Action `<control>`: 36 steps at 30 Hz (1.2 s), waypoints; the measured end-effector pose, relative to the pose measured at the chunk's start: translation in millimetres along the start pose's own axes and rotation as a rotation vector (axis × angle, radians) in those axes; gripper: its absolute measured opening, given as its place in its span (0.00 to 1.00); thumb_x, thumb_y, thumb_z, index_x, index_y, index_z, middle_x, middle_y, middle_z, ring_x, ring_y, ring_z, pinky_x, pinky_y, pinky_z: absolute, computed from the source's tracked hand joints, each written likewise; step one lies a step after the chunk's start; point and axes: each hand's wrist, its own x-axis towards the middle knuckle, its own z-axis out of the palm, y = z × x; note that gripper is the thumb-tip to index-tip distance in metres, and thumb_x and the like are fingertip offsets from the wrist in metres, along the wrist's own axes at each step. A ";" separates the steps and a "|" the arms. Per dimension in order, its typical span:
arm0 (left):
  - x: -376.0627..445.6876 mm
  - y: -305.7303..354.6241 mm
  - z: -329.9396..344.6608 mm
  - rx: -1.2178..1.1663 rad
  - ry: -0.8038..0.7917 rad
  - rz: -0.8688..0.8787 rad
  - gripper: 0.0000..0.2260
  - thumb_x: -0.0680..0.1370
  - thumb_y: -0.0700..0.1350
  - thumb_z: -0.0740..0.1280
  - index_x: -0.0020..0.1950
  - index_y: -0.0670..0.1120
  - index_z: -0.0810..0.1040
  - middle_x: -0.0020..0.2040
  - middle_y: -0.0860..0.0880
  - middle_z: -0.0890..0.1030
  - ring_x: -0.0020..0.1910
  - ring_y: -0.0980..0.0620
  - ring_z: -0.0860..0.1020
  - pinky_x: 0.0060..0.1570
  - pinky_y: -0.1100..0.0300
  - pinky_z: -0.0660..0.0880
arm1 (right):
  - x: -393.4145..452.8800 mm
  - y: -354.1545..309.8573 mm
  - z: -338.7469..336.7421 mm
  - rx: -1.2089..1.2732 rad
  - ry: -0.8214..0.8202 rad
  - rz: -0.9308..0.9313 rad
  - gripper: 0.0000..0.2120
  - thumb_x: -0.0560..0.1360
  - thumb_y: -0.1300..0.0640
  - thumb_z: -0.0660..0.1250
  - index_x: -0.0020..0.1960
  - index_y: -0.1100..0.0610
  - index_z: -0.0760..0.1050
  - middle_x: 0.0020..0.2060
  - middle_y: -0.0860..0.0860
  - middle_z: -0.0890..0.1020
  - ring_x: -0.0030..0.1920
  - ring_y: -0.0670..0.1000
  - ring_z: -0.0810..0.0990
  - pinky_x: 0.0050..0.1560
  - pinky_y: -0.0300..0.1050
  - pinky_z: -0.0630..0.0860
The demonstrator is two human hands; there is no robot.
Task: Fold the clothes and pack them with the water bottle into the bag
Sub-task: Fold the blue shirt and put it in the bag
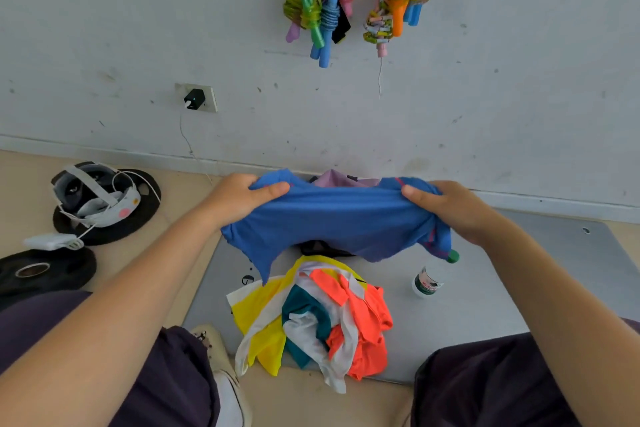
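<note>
Both hands hold a blue shirt [339, 218] stretched in the air above a grey mat [485, 305]: the left hand [239, 199] grasps its edge at 9 o'clock, the right hand [453, 208] at 3 o'clock, fingers curled into bunched cloth. Below, at 6 o'clock, a pile of clothes [311, 322] lies on the mat. The water bottle [427, 282] lies at 4 o'clock; a lilac bag [337, 179] shows at 12 o'clock.

Home exercise corner; jump ropes [320, 0] on wall; weight plates [45, 270]; floor mat [485, 305]
</note>
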 end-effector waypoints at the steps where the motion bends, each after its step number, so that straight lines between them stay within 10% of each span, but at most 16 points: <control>1: -3.3 -5.5 2.3 0.018 -0.048 -0.011 0.35 0.66 0.72 0.69 0.43 0.38 0.79 0.34 0.48 0.79 0.34 0.51 0.78 0.36 0.59 0.70 | -2.3 4.5 2.8 -0.010 -0.037 0.019 0.28 0.67 0.35 0.70 0.48 0.60 0.81 0.31 0.51 0.83 0.33 0.48 0.81 0.39 0.41 0.76; 11: 24.9 36.7 -44.1 0.180 -0.149 -0.002 0.34 0.54 0.80 0.67 0.33 0.49 0.75 0.27 0.56 0.80 0.25 0.60 0.78 0.31 0.61 0.70 | 21.5 -28.3 -28.8 0.013 -0.069 0.030 0.20 0.67 0.35 0.72 0.49 0.49 0.83 0.42 0.45 0.87 0.41 0.45 0.85 0.34 0.34 0.78; 15: 63.1 11.7 -25.3 0.242 -0.222 -0.082 0.34 0.53 0.80 0.67 0.38 0.51 0.80 0.33 0.57 0.83 0.33 0.58 0.82 0.36 0.59 0.74 | 70.8 -1.2 -15.4 -0.161 -0.004 0.067 0.22 0.69 0.35 0.71 0.49 0.52 0.82 0.41 0.48 0.86 0.42 0.50 0.83 0.46 0.46 0.78; 23: 122.8 -149.7 124.0 0.477 -0.617 -0.370 0.32 0.70 0.70 0.68 0.60 0.44 0.79 0.58 0.46 0.80 0.55 0.46 0.79 0.60 0.52 0.75 | 151.4 164.3 88.9 -0.437 -0.223 0.285 0.22 0.72 0.44 0.72 0.39 0.63 0.73 0.34 0.55 0.73 0.36 0.53 0.69 0.36 0.47 0.63; 29: 154.9 -196.6 166.6 0.207 -0.100 -0.290 0.17 0.74 0.56 0.73 0.47 0.42 0.76 0.45 0.44 0.80 0.47 0.42 0.78 0.46 0.51 0.73 | 194.3 215.0 124.6 -0.439 -0.016 0.241 0.15 0.75 0.51 0.70 0.49 0.64 0.76 0.41 0.57 0.78 0.43 0.56 0.74 0.43 0.48 0.68; 33: 156.1 -219.2 180.7 0.113 0.142 -0.219 0.23 0.72 0.49 0.75 0.63 0.44 0.73 0.60 0.44 0.76 0.59 0.44 0.75 0.59 0.48 0.73 | 183.9 231.4 142.3 -0.331 0.280 0.134 0.18 0.73 0.51 0.73 0.56 0.61 0.74 0.49 0.53 0.78 0.49 0.53 0.75 0.52 0.49 0.72; 36: 134.6 -243.5 199.5 -0.041 0.246 -0.427 0.19 0.73 0.50 0.73 0.60 0.44 0.75 0.56 0.45 0.78 0.56 0.45 0.77 0.53 0.54 0.72 | 154.1 251.4 163.3 -0.245 0.501 0.212 0.13 0.75 0.50 0.70 0.44 0.59 0.71 0.39 0.52 0.76 0.42 0.54 0.73 0.44 0.50 0.71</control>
